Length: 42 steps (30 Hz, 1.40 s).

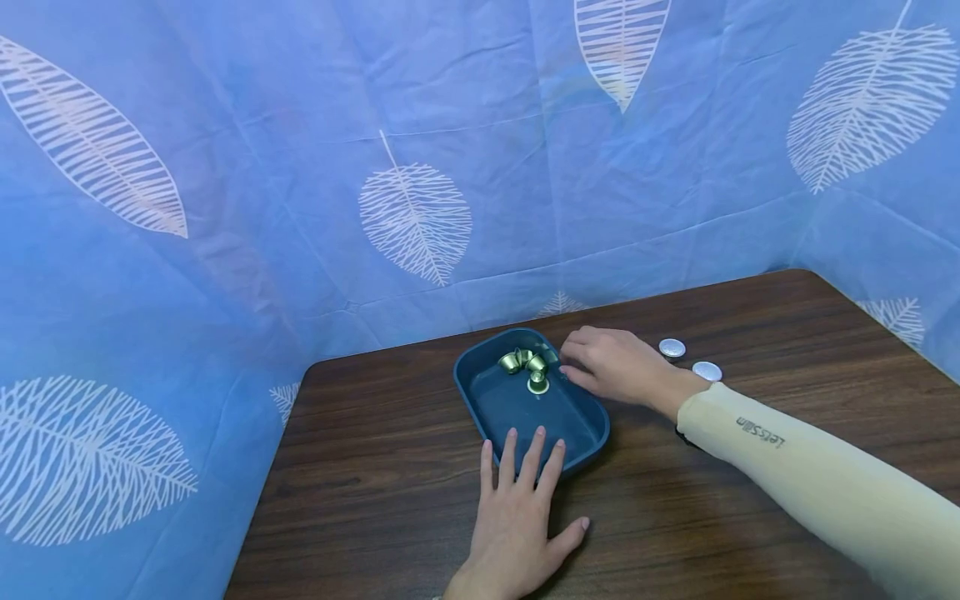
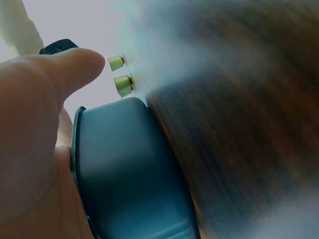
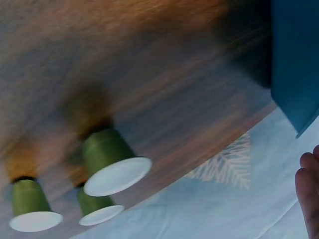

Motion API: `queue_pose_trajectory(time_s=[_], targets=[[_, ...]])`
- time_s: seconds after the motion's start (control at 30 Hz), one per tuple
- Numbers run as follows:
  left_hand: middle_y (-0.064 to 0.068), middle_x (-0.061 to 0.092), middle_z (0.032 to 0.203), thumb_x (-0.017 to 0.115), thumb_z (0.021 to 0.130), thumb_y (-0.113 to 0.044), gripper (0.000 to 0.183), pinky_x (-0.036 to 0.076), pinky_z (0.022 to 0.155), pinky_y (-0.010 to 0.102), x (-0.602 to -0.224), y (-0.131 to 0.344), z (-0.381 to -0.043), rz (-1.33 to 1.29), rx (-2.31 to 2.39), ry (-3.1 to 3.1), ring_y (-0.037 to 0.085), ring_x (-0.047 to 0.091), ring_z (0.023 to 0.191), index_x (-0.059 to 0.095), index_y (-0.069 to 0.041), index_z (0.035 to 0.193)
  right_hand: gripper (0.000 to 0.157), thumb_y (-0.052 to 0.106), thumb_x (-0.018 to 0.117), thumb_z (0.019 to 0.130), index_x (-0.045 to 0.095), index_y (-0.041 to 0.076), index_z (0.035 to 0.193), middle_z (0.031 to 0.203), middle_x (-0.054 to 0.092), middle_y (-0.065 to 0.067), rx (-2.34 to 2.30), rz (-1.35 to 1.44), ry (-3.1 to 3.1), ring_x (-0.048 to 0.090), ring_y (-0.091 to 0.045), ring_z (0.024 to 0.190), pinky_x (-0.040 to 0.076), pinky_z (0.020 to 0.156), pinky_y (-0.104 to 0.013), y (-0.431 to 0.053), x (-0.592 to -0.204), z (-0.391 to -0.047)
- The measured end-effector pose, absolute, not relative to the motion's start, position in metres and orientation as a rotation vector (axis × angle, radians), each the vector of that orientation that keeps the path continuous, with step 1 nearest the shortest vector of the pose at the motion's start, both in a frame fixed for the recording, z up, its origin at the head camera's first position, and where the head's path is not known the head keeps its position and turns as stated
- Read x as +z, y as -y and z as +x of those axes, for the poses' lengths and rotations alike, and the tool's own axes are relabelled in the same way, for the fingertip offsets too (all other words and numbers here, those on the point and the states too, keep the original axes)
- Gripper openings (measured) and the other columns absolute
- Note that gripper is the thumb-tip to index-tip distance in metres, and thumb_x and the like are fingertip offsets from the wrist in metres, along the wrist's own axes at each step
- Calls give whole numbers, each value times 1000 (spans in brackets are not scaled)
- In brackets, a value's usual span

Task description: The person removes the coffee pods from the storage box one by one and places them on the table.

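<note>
Several green-gold coffee capsules (image 1: 537, 363) lie in the far part of a dark blue tray (image 1: 487, 408). My left hand (image 1: 513, 521) lies with straight, spread fingers over the tray's near rim; the left wrist view shows it against the tray's outer wall (image 2: 129, 169). At the tray's right rim hovers my right hand (image 1: 611, 362), its fingers loosely bent and nothing seen between them. In the right wrist view only some fingertips (image 3: 309, 186) show, beside the tray wall (image 3: 296, 59). Three capsules stand lid-down on the table there, the nearest capsule (image 3: 112, 164) largest.
Beyond the right wrist, a silver-lidded capsule (image 1: 672, 348) and another capsule (image 1: 707, 371) stand on the dark wooden table (image 1: 375, 450). A blue leaf-patterned cloth (image 1: 510, 208) hangs along the table's back edge. My right sleeve (image 1: 810, 475) crosses the table's right side.
</note>
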<state>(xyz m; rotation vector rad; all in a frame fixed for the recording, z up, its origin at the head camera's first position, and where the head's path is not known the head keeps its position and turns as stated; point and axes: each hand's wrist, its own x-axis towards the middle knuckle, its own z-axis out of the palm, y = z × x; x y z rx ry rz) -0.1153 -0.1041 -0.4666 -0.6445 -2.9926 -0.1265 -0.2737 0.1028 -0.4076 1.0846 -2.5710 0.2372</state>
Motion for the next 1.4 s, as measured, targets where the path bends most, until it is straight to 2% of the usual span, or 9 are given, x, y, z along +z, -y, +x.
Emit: queue_pose_trajectory(time_s=[0.2, 0.47, 0.87, 1.17, 1.4], targets=[[-1, 12, 164, 38, 87, -76, 84, 8, 114, 68, -465, 104, -120, -647, -130, 2993, 35, 8, 150, 7, -37, 155, 31, 40, 62, 94, 70, 17, 113, 106, 68, 1, 188, 1143, 2588, 65, -14, 97, 57, 82, -36, -86, -401, -274], [-2, 12, 164, 39, 86, -76, 84, 8, 113, 69, -465, 102, -127, -647, -155, 2969, 36, 8, 150, 14, -36, 155, 40, 40, 63, 93, 66, 15, 124, 119, 67, -4, 164, 1182, 2646, 62, -19, 114, 53, 94, -41, -70, -400, -279], [-2, 14, 164, 39, 86, -77, 83, 9, 112, 70, -463, 102, -132, -640, -147, 2943, 36, 10, 150, 15, -36, 155, 41, 40, 67, 90, 66, 16, 123, 121, 66, -3, 124, 1138, 2718, 62, -21, 114, 50, 98, -44, -61, -412, -288], [-1, 26, 160, 36, 85, -79, 84, 20, 109, 70, -480, 106, -120, -659, -50, 2869, 37, 23, 146, 25, -32, 153, 42, 41, 69, 88, 67, 14, 121, 119, 66, -3, 119, 1172, 2685, 62, -21, 112, 50, 98, -43, -56, -437, -275], [-2, 29, 159, 33, 85, -81, 83, 25, 108, 68, -488, 106, -117, -654, -11, 2829, 36, 28, 145, 30, -32, 152, 48, 44, 68, 88, 65, 14, 124, 123, 64, -4, 65, 1192, 2687, 59, -22, 118, 47, 102, -44, -55, -452, -270]])
